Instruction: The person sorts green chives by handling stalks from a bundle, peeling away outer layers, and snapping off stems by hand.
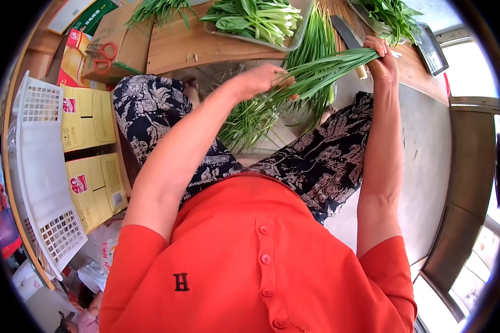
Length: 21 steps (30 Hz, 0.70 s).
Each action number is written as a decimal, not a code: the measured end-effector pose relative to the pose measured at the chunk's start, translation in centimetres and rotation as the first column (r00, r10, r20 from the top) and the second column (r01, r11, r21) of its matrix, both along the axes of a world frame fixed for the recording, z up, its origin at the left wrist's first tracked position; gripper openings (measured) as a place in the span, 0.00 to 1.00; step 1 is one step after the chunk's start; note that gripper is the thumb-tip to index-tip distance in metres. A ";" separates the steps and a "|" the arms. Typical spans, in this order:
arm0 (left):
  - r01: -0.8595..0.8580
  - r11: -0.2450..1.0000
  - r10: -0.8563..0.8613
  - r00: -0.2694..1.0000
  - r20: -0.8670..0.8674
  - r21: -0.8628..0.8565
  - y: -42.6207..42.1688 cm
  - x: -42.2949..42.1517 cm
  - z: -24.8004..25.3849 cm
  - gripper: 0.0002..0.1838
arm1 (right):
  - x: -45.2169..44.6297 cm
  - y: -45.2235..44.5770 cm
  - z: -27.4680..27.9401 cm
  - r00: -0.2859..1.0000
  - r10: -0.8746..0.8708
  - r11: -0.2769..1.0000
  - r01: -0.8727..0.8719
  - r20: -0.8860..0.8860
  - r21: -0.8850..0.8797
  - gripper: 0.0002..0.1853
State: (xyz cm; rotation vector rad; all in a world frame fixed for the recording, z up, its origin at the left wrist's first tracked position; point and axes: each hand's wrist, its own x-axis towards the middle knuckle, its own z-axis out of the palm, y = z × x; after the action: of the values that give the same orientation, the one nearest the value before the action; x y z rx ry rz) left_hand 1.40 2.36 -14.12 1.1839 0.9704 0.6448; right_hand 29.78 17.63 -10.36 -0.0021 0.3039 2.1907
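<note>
A bunch of long green garlic chives point(328, 66) stretches between my two hands above my lap. My right hand point(382, 61) is closed round one end of the bunch, close to the table edge. At the other end, the fingers of my left hand point(266, 80) curl about the leaf tips, which partly hide them. Below hang more loose chives point(250, 123), between my knees. Another pile of chives point(315, 41) lies over the table edge behind the held bunch. A kitchen knife point(345, 32) rests on the table near my right hand.
A clear tray point(294, 43) of leafy greens point(255, 19) stands on the wooden table point(216, 44). More greens point(391, 16) lie at the far right, by a phone-like dark object point(430, 50). Red-handled scissors point(104, 57) sit on a cardboard box point(122, 41). Yellow cartons point(89, 119) and a white basket point(44, 161) are at left.
</note>
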 end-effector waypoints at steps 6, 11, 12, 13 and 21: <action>0.244 0.911 -0.034 0.848 0.528 -0.333 -1.6 0.1 -3.1 0.23 | 0.3 -0.2 0.2 1.000 -0.003 0.997 0.001 0.031 0.072 0.14; 0.122 0.905 0.091 0.880 0.465 -0.408 -2.3 -2.0 -1.5 0.21 | 0.7 0.1 -0.1 0.999 0.029 0.995 -0.031 0.015 0.090 0.14; 0.124 0.905 0.088 0.881 0.464 -0.407 -2.3 -2.2 -1.5 0.21 | 0.6 0.1 -0.1 0.999 0.027 0.995 -0.028 0.018 0.099 0.15; 0.140 0.911 0.055 0.890 0.452 -0.387 -2.4 -2.3 -1.5 0.22 | 0.7 0.0 -0.2 0.999 0.023 0.994 -0.025 0.024 0.107 0.15; 0.126 0.932 -0.006 0.943 0.332 -0.340 -4.7 -3.2 0.6 0.28 | 1.0 0.3 -0.3 0.998 0.014 0.992 -0.021 0.056 0.121 0.18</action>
State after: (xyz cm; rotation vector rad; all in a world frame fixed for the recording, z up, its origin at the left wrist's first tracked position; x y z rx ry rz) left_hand -1.76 -2.29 -13.48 0.7534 0.7226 0.5588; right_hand 30.79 17.93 -10.69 0.0025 0.1392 2.2194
